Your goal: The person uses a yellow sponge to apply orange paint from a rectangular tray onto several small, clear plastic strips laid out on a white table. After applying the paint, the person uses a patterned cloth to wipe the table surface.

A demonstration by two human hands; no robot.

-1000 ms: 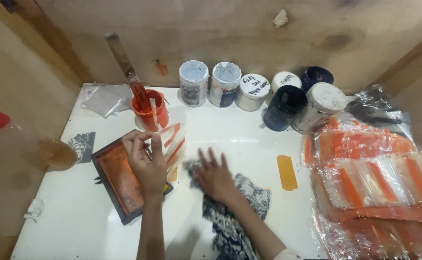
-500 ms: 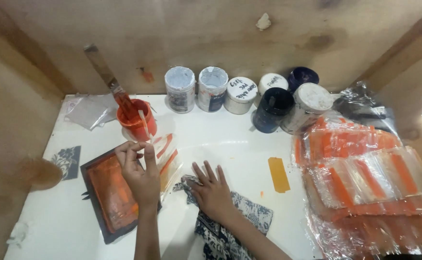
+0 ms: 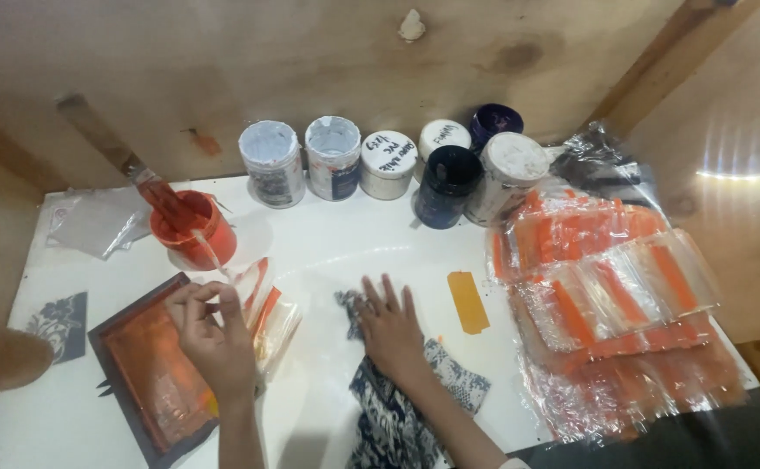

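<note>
Left hand (image 3: 210, 334): pinching glossy clear sleeve (image 3: 263, 317) over rectangular orange-inked frame (image 3: 150, 378)
Right hand (image 3: 388, 326): fingers spread, flat on patterned cloth (image 3: 406, 408)

A single head-worn camera looks steeply down from close above the white bench (image 3: 328, 252). It faces the wooden back wall (image 3: 310, 61).

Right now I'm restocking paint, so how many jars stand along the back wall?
6, lined up on the white table: two grey-lidded jars, two white-lidded jars, one dark jar and one large white jar. More may hide behind.
</note>
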